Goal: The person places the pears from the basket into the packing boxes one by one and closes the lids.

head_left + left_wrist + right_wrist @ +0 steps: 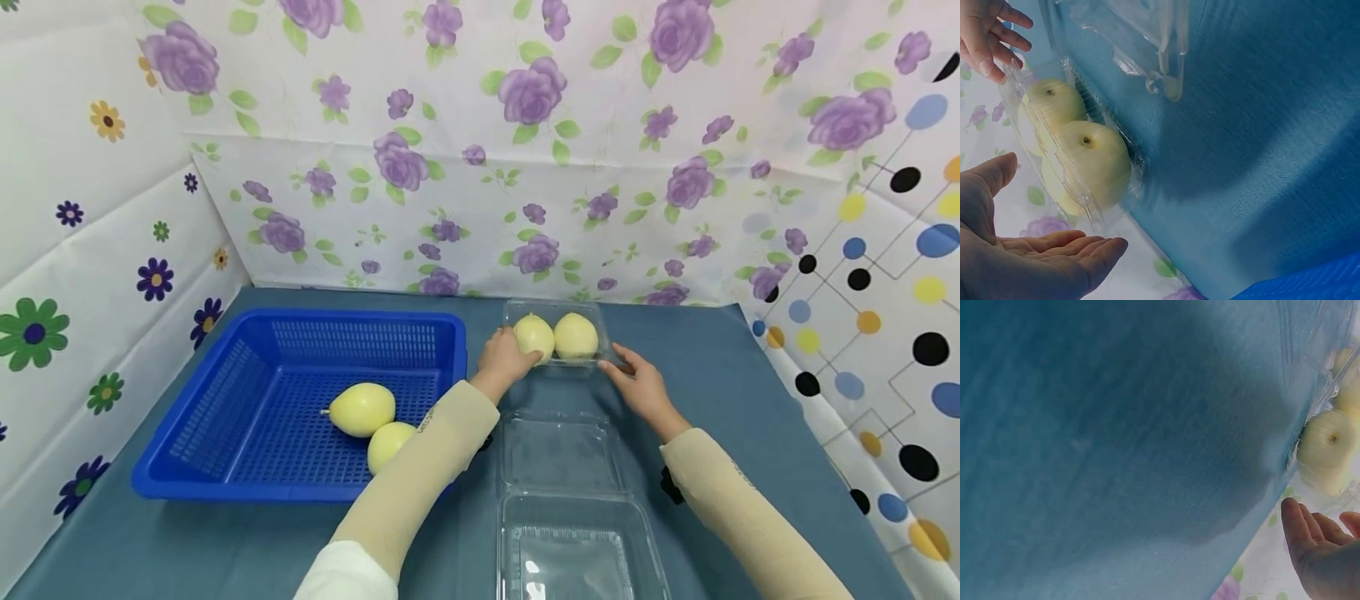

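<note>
Two pale yellow pears [534, 335] sit side by side inside a clear plastic box [517, 312] at the back of the table. My left hand [506, 360] is at the box's left side, its fingers fairly straight and nothing gripped in the left wrist view. On the box's right front corner is my right hand [641, 392], fingers extended and thumb spread apart. The left wrist view shows the pears [1094, 162] through the plastic, between both hands. In the right wrist view my right hand [1322, 544] lies just beside the box.
A blue plastic basket [210, 333] on the left holds pears [363, 409], one partly hidden by my left sleeve. In front stands another clear box [577, 508], its lid [558, 454] folded back. Flower-patterned cloth [480, 208] hangs behind the table.
</note>
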`<state>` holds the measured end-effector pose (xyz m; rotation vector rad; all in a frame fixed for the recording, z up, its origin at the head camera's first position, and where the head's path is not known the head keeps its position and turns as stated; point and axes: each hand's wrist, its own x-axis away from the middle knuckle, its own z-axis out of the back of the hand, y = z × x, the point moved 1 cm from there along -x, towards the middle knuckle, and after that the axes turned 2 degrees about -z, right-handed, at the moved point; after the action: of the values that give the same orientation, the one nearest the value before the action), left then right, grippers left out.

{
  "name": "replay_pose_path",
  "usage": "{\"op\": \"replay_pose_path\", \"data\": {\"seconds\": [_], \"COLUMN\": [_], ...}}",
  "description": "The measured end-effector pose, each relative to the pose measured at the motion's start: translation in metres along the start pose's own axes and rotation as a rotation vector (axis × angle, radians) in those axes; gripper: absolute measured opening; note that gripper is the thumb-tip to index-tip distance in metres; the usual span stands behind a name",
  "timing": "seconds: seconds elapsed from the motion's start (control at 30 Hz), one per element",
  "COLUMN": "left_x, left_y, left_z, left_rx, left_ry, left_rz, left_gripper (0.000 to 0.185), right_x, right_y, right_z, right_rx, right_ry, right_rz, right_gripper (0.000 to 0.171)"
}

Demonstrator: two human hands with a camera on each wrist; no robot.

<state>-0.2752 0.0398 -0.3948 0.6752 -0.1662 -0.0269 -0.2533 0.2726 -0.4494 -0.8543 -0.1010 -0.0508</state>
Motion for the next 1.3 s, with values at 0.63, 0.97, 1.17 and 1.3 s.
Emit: {"op": "replay_pose_path", "data": {"seconds": [0.63, 0.97, 1.17, 1.3], "left_x": [0.02, 0.033, 0.043, 0.052], "left_y": [0.006, 0.008, 0.006, 0.005], "left_z": [0.006, 0.002, -0.002, -0.004], "left_rx": [0.102, 0.121, 0.171, 0.164], "left_ry": [-0.055, -0.099, -0.121, -0.143], "left_rz": [0.0, 0.034, 0.032, 0.043], "left_gripper": [0.078, 0.082, 0.084, 0.086], "right_x": [0.022, 0.031, 0.038, 0.043], "right_y": [-0.004, -0.001, 0.0, 0.0], "right_z": [0.005, 0.003, 0.001, 0.001], "right_rx": [0.009, 0.017, 0.032, 0.054], "right_ry": [-0.026, -0.011, -0.013, -0.028], "right_rz": [0.002, -0.019, -0.012, -0.018], "right_gripper": [0.079, 0.082, 0.083, 0.088]}}
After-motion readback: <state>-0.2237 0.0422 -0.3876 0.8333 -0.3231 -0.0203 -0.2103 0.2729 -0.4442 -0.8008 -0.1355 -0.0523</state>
